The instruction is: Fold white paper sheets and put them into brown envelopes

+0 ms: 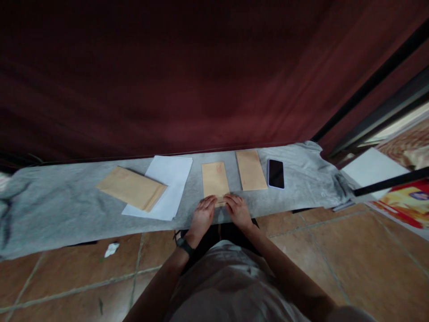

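Note:
A brown envelope [215,179] lies lengthwise on the grey cloth [67,210] right in front of me. My left hand [202,215] and my right hand [237,209] press flat on its near end, fingers stretched out, side by side. A dark watch sits on my left wrist. A second brown envelope [251,169] lies just to the right. Further left, a stack of brown envelopes [131,188] rests partly on white paper sheets [167,185].
A black phone [276,173] lies right of the envelopes. A dark red curtain hangs behind the cloth-covered surface. A crumpled scrap [111,249] lies on the tiled floor. White paper [373,169] and a colourful printed sheet [407,202] are at the right.

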`<action>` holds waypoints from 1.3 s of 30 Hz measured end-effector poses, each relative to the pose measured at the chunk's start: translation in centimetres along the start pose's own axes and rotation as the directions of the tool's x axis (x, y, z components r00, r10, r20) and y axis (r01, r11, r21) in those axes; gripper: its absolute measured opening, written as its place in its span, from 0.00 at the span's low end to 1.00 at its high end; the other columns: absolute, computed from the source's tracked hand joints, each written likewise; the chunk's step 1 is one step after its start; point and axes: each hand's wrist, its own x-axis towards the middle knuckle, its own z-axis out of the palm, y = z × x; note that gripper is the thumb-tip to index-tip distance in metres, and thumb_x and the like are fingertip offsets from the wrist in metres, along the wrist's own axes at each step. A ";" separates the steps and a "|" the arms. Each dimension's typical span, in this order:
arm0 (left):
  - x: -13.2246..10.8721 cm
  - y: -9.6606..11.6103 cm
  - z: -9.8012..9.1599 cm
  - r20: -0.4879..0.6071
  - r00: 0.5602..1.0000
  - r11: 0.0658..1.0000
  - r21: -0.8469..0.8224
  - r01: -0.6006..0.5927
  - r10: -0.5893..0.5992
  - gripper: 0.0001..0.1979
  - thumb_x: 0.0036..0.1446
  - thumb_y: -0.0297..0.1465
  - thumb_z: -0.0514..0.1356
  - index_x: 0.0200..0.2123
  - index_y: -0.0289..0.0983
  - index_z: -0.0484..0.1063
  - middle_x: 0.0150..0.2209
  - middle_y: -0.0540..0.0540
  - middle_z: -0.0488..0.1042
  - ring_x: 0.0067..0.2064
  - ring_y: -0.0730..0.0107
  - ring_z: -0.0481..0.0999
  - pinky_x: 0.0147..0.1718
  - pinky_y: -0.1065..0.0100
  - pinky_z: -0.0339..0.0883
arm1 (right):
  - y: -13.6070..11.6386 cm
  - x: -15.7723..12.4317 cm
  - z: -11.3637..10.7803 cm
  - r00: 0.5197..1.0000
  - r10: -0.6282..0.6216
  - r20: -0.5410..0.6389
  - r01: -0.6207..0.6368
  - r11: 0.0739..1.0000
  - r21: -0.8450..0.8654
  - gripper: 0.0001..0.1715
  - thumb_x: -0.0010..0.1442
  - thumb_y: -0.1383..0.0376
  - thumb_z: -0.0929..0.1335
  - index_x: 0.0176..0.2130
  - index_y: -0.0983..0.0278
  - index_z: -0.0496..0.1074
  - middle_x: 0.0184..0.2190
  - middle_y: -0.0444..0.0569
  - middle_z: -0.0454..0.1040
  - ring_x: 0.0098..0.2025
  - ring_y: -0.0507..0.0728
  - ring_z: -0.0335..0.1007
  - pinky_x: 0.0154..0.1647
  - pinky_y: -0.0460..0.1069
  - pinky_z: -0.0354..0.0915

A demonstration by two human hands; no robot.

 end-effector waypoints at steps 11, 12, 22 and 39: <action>-1.9 0.2 0.3 0.075 0.995 0.987 0.145 -0.075 0.065 0.23 0.69 0.28 0.49 0.64 0.34 0.65 0.66 0.39 0.66 0.69 0.60 0.62 0.67 0.52 0.59 | -2.9 -3.5 0.7 0.985 -0.152 0.078 0.160 0.980 -0.116 0.28 0.71 0.64 0.62 0.68 0.66 0.61 0.67 0.55 0.65 0.68 0.61 0.60 0.72 0.61 0.54; -2.3 0.3 0.2 0.088 0.994 0.983 0.163 -0.085 0.071 0.24 0.70 0.31 0.49 0.66 0.34 0.62 0.68 0.38 0.64 0.70 0.59 0.60 0.68 0.51 0.58 | -2.9 -3.5 0.6 0.986 -0.148 0.080 0.157 0.980 -0.121 0.28 0.71 0.64 0.62 0.68 0.65 0.61 0.67 0.55 0.65 0.68 0.60 0.60 0.72 0.61 0.53; -3.5 0.9 -0.6 0.107 0.992 0.962 0.257 -0.092 0.066 0.26 0.70 0.36 0.50 0.67 0.32 0.60 0.69 0.35 0.60 0.71 0.55 0.56 0.68 0.49 0.56 | -1.7 -3.9 -0.2 0.992 -0.117 0.047 0.122 0.982 -0.144 0.28 0.71 0.66 0.61 0.68 0.63 0.61 0.67 0.54 0.65 0.69 0.60 0.60 0.71 0.62 0.53; 3.8 -0.7 2.0 0.100 0.985 0.961 0.228 -0.160 0.140 0.28 0.71 0.34 0.46 0.71 0.34 0.52 0.71 0.35 0.57 0.72 0.55 0.54 0.68 0.45 0.54 | -1.5 -3.6 -0.1 0.990 -0.137 0.007 0.137 0.982 -0.126 0.28 0.69 0.67 0.63 0.66 0.64 0.64 0.64 0.55 0.70 0.66 0.60 0.64 0.70 0.62 0.57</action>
